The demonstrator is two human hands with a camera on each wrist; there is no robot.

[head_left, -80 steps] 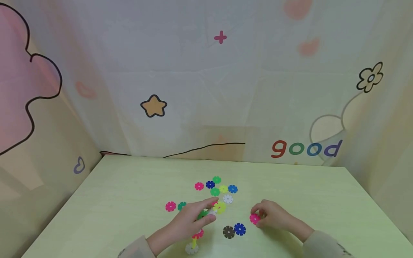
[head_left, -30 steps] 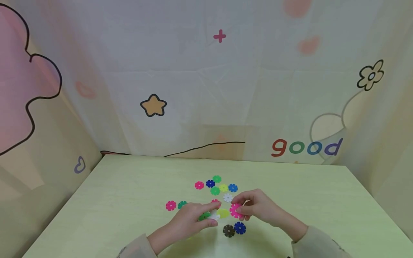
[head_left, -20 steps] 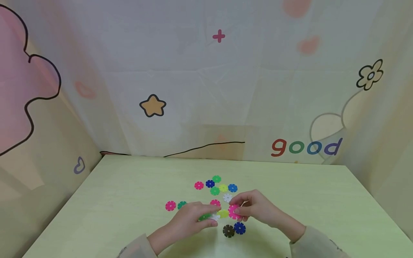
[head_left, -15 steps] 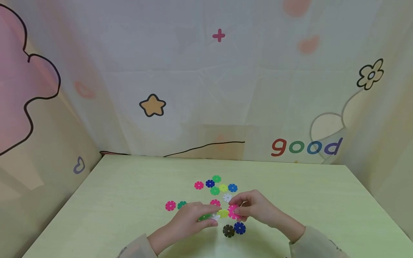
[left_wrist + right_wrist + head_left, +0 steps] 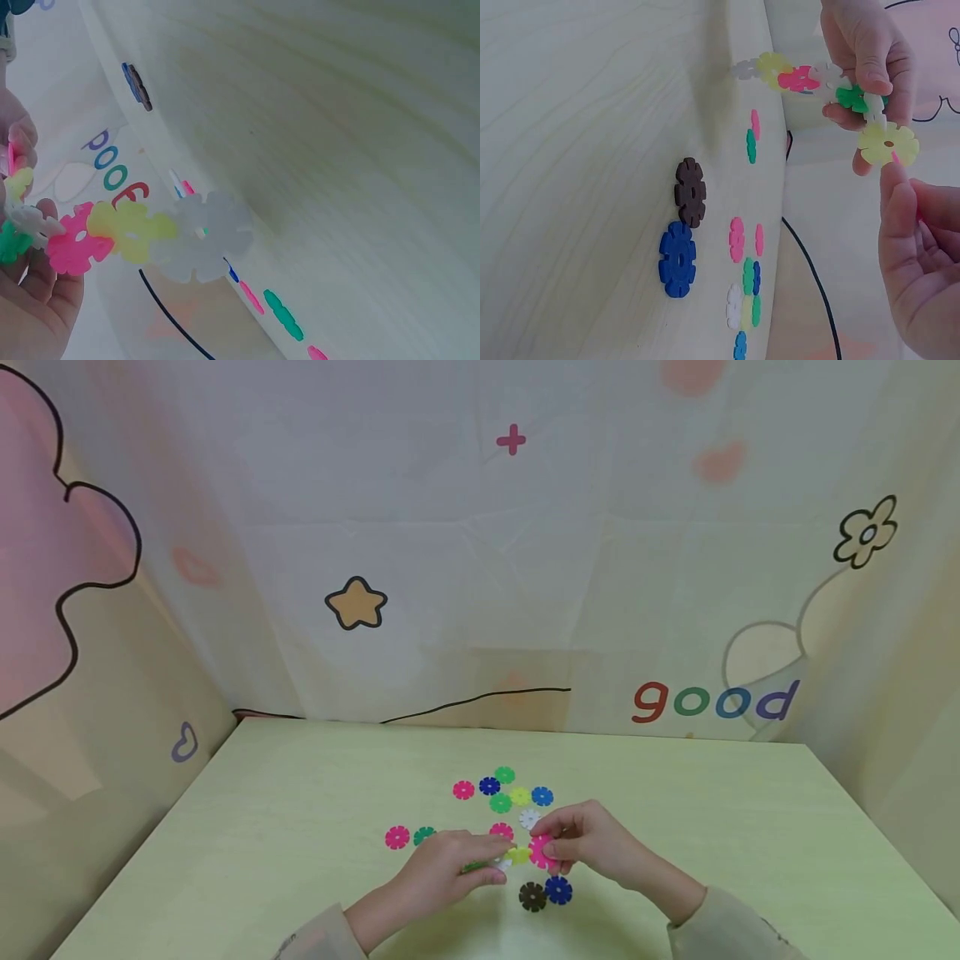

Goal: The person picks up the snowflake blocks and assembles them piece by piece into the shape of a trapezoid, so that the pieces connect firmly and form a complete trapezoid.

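Observation:
My left hand [image 5: 450, 870] holds a chain of notched plastic snowflake discs above the table. In the left wrist view its free end shows a whitish disc [image 5: 217, 244], a yellow disc [image 5: 124, 225] and a pink disc [image 5: 75, 240]. A green disc [image 5: 849, 97] and white ones sit by the left fingers in the right wrist view. At the chain's other end is a yellow disc [image 5: 904, 146]. My right hand [image 5: 603, 850] pinches a bright pink disc [image 5: 538, 853] against that yellow disc's edge. Whether its slot is engaged, I cannot tell.
On the table [image 5: 300, 793] lie a brown disc [image 5: 532, 897] and a blue disc [image 5: 558, 890], side by side near the hands. Several discs lie farther back, including a white one [image 5: 529, 819]. A pink disc [image 5: 397, 837] and a green disc [image 5: 424, 836] lie left.
My right hand has brought the pink disc leftward from the table's right side to the chain's yellow disc. The chain has tilted, its green disc now nearly edge-on. Lately both hands barely move.

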